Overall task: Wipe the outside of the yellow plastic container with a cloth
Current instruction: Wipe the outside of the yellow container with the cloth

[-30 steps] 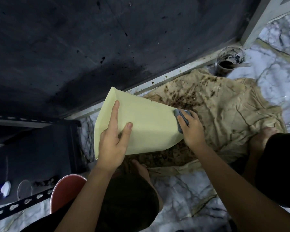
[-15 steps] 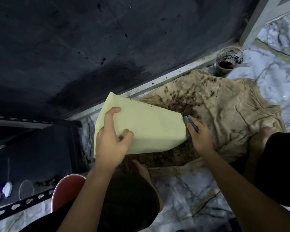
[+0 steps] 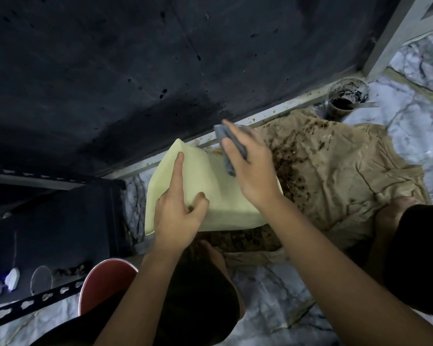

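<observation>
at the far left a dark metal shelf frame (image 3: 60, 191) stood against the black wall, and a slotted black angle bar (image 3: 33, 303) crossed the lower corner, with a small white object (image 3: 12, 279) and a round clear disc (image 3: 41, 279) just beyond it. beside these, near the person's knee, sat a red bowl-shaped thing (image 3: 103, 280), partly hidden by the left forearm. next came the left hand (image 3: 178, 213), which grasped the yellow plastic container (image 3: 210, 186): the index finger lay straight along its upper face while the thumb and the other fingers curled round the near edge. the container was held tilted, off the floor, above the near left part of a stained tan cloth (image 3: 335, 176) spread over the marble floor (image 3: 273, 295). the right hand (image 3: 250, 171) lay over the container's upper right side, its fingers pinching a folded grey cloth (image 3: 229, 151) against that face; the cloth's top end stuck out past the fingertips, which were blurred. farther right the tan cloth was speckled with dark brown spots, and at its far edge, by a pale metal post (image 3: 395, 36), stood a small cup (image 3: 348, 96) smeared with dark matter, a flat stick resting across its rim.
</observation>
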